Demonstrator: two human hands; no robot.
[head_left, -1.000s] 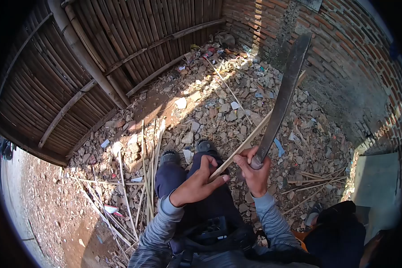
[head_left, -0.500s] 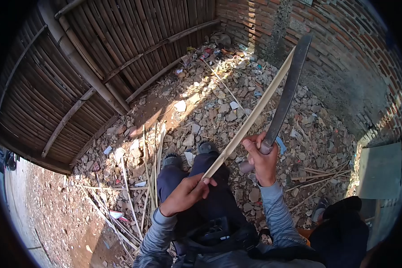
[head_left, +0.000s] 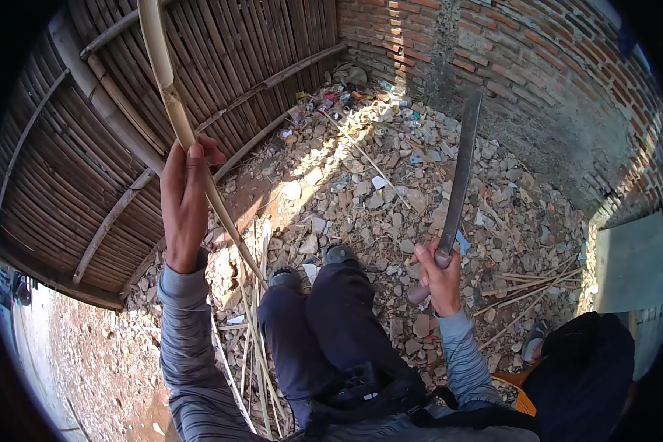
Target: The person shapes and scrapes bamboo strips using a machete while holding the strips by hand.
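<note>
My left hand (head_left: 187,195) is raised at the left, its fingers round a long split bamboo strip (head_left: 175,110). The strip runs from the top edge of the view down towards my left knee. At the right, my right hand (head_left: 439,278) grips the handle of a machete (head_left: 460,180). The dark blade points up and slightly right, apart from the bamboo, and the end of the handle shows below my fist.
Rubble (head_left: 376,214) covers the ground around my feet. Loose bamboo strips (head_left: 255,353) lie at the left and more (head_left: 523,283) at the right. A bamboo wall (head_left: 44,184) and a brick wall (head_left: 552,74) meet ahead. Another person's dark-clothed leg (head_left: 586,376) is at lower right.
My left hand has moved up and left with the bamboo strip, away from the blade. The strip now leans the other way. My right hand still holds the machete, slightly lower.
</note>
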